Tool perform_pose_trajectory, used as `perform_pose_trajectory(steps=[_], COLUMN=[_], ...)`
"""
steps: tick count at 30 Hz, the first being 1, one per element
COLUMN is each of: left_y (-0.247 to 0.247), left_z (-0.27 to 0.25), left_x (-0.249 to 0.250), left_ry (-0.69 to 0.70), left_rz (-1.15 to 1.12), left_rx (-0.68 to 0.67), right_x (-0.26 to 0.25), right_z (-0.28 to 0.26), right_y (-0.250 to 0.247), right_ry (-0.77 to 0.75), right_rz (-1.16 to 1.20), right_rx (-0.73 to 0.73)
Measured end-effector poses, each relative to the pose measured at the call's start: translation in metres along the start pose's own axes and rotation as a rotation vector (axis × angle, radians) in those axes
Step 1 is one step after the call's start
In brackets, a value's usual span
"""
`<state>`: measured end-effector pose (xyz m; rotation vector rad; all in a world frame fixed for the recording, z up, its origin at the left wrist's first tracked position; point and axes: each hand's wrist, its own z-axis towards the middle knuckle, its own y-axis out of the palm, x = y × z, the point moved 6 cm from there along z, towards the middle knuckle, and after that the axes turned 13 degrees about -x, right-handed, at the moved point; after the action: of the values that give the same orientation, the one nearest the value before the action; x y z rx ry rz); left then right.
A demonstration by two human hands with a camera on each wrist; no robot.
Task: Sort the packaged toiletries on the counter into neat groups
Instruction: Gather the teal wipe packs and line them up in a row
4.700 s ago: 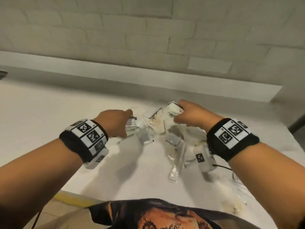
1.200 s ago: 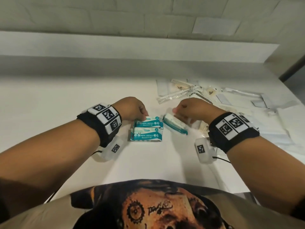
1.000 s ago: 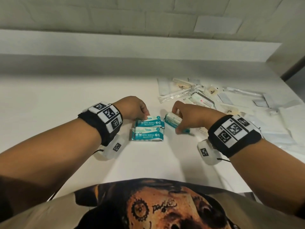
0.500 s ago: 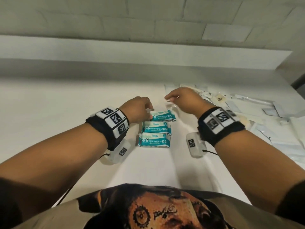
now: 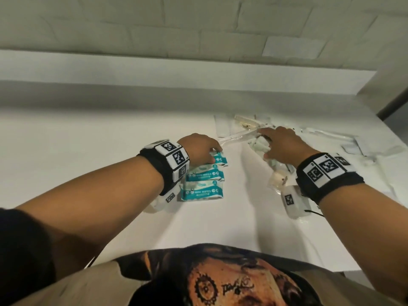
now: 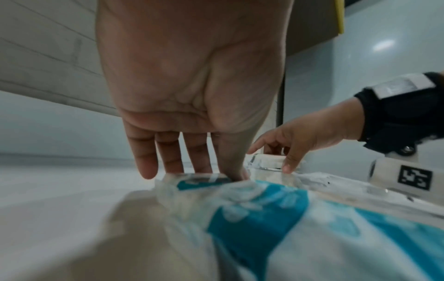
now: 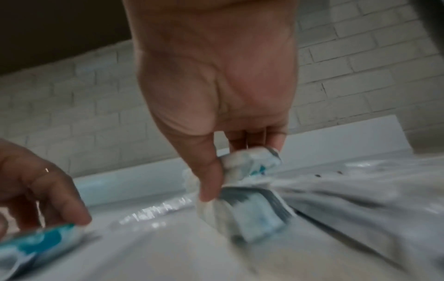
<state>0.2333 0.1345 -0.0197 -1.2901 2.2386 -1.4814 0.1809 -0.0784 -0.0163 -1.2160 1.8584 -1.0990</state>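
Three teal-and-white mini wipes packs [image 5: 202, 192] lie in a column on the white counter [image 5: 88, 151]. My left hand [image 5: 215, 151] rests on the farthest pack [image 5: 219, 160] with nearly straight fingers; in the left wrist view its fingertips [image 6: 192, 169] touch that pack's edge [image 6: 204, 179]. My right hand [image 5: 265, 146] is over the pile to the right. In the right wrist view its thumb and fingers [image 7: 211, 182] pinch another wipes pack [image 7: 250, 167], which is partly hidden under the hand in the head view.
Clear-wrapped toiletries are scattered at the right: a comb [image 5: 245, 123], a long toothbrush packet [image 5: 236, 139], flat sachets [image 5: 353, 149] and small packets [image 5: 277, 180] under my right wrist. A raised ledge [image 5: 198, 71] and a brick wall run behind the counter.
My right hand has moved right from the far end of the wipes column into the pile and taken hold of another pack. My left hand stays on the farthest pack.
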Motion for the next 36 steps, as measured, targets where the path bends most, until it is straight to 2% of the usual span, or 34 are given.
perform_pose_trajectory(steps=[1,3,5,8,13,16,22,26,29,32,33,35,36], left_y=[0.000,0.000,0.000,-0.006,0.004,0.005,0.002,0.001,0.004,0.001,0.000,-0.002,-0.003], left_z=[-0.002,-0.007,-0.011,-0.019,-0.022,-0.022,-0.025,-0.026,-0.025,-0.023,-0.022,-0.019,-0.018], left_x=[-0.002,-0.006,-0.014,-0.034,-0.050,-0.051,-0.055,-0.052,-0.052,-0.053,-0.051,-0.047,-0.045], left_ry=[0.004,0.009,-0.012,-0.132,-0.188,-0.210,-0.278,-0.196,-0.154,-0.157,-0.155,-0.152,-0.151], left_rz=[0.008,0.007,-0.015,-0.089,-0.171,-0.212,-0.276,-0.218,-0.192,-0.140,-0.107,-0.033,-0.004], left_rx=[-0.012,-0.030,-0.009,0.087,0.032,0.044,0.128,0.121,0.081,0.093,0.094,0.087,0.079], right_x=[-0.006,-0.020,-0.039,-0.064,-0.071,-0.075,-0.131,-0.150,-0.119,-0.054,-0.035,-0.012,-0.008], right_z=[-0.005,-0.018,-0.027,-0.027,-0.009,-0.003,0.010,0.016,0.014,0.010,0.007,0.006,0.004], right_y=[-0.007,-0.018,-0.015,0.005,0.024,0.015,-0.005,0.002,-0.013,-0.036,-0.036,-0.015,-0.004], right_ry=[-0.046,-0.139,-0.207,-0.256,-0.194,-0.172,-0.323,-0.374,-0.339,-0.121,-0.018,0.116,0.130], right_rz=[0.048,0.325,0.569,0.706,0.644,0.594,0.428,0.246,0.395,0.343,0.276,0.142,0.102], right_rx=[0.069,0.120,-0.012,-0.235,-0.277,-0.217,-0.111,-0.161,-0.017,0.230,0.211,-0.001,-0.103])
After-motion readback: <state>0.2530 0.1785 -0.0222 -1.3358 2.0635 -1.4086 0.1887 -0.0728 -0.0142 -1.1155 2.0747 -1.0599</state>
